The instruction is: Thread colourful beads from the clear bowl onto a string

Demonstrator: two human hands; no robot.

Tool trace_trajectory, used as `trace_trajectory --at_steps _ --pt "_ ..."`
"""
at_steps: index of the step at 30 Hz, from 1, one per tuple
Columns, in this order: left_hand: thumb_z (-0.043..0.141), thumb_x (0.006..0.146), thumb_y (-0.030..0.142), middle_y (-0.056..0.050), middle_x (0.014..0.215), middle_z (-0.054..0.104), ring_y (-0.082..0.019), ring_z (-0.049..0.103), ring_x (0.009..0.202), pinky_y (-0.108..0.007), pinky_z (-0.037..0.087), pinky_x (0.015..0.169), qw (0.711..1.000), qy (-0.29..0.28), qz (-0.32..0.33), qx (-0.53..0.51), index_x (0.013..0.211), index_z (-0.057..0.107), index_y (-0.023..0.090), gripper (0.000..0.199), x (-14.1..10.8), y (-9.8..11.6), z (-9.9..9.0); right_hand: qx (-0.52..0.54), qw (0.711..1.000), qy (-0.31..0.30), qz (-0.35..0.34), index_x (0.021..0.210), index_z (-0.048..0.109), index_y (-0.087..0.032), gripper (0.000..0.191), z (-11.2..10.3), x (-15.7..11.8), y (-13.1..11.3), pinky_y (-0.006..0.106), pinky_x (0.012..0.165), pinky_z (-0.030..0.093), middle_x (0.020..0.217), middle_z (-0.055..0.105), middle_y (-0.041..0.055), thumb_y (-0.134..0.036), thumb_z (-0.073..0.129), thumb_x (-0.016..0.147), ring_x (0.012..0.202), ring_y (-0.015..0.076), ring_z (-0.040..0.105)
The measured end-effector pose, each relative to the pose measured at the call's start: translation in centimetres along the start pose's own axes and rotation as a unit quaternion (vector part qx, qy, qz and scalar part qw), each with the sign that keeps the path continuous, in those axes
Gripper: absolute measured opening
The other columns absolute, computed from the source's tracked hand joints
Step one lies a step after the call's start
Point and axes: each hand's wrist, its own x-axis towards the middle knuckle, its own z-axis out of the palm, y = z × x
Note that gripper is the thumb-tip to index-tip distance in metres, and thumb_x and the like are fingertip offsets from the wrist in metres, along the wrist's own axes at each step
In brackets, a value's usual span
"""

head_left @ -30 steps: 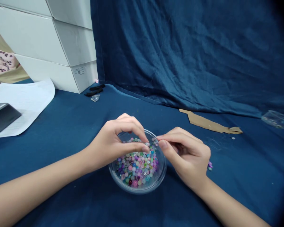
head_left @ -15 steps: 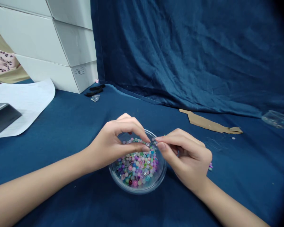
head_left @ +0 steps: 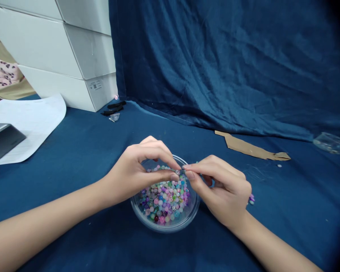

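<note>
A shallow clear glass bowl (head_left: 164,228) sits in front of me, filled with several round beads (head_left: 164,201) in pink, blue, green, purple and white. My left hand (head_left: 138,168) is over the bowl's far side, thumb and fingers pinching a thin strand with small beads on it (head_left: 178,172). My right hand (head_left: 221,189) comes in from the right, its thumb and forefinger pinching the strand's other end. The strand is thin and partly hidden by my fingers.
Blue cloth covers the table and hangs behind it. White boxes (head_left: 73,64) are stacked at the back left, with a paper sheet (head_left: 28,128) and a dark tablet (head_left: 2,141) below them. A cardboard strip (head_left: 249,148) and a clear plastic bag (head_left: 331,143) lie on the right.
My right hand has shifted slightly left, bringing its fingertips closer to my left hand. The bowl has not moved.
</note>
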Motion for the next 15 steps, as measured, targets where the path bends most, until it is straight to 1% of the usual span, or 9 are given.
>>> trace_trajectory --at_steps 3,7,11,15 --pt "0.086 0.084 0.020 -0.003 0.087 0.075 -0.019 0.063 0.086 -0.033 0.048 0.079 1.000 0.000 -0.004 0.003 0.091 0.081 0.021 0.009 0.00 0.01 0.03 -0.004 1.000 -0.005 -0.002 0.098 0.081 -0.022 0.018 -0.02 0.05 -0.04 0.029 0.051 0.045 0.075 0.074 0.0022 -0.007 0.075 0.089 0.059 0.0146 0.060" --pt "0.086 0.085 0.022 -0.003 0.087 0.076 -0.020 0.065 0.087 -0.034 0.050 0.083 1.000 0.007 -0.004 0.017 0.093 0.081 0.022 0.009 -0.01 -0.02 0.13 -0.018 1.000 -0.017 -0.006 0.098 0.080 -0.023 0.018 -0.04 0.24 -0.10 0.029 0.052 0.048 0.075 0.075 0.0015 -0.008 0.074 0.089 0.059 0.0152 0.061" --pt "0.083 0.087 0.021 -0.003 0.089 0.078 -0.021 0.068 0.088 -0.036 0.051 0.086 0.999 0.007 0.015 0.031 0.098 0.082 0.024 0.012 -0.08 -0.01 0.15 -0.032 0.999 -0.028 -0.009 0.097 0.079 -0.023 0.017 -0.04 0.28 -0.08 0.029 0.053 0.047 0.074 0.074 0.0014 -0.008 0.073 0.090 0.059 0.0154 0.061" --pt "0.082 0.087 0.016 -0.002 0.090 0.080 -0.020 0.068 0.087 -0.036 0.051 0.085 0.999 0.003 0.038 0.029 0.102 0.082 0.025 0.017 -0.10 0.01 0.20 -0.042 0.998 -0.049 -0.009 0.095 0.077 -0.021 0.014 -0.05 0.22 -0.01 0.030 0.054 0.046 0.073 0.071 0.0009 -0.008 0.071 0.093 0.060 0.0152 0.059"
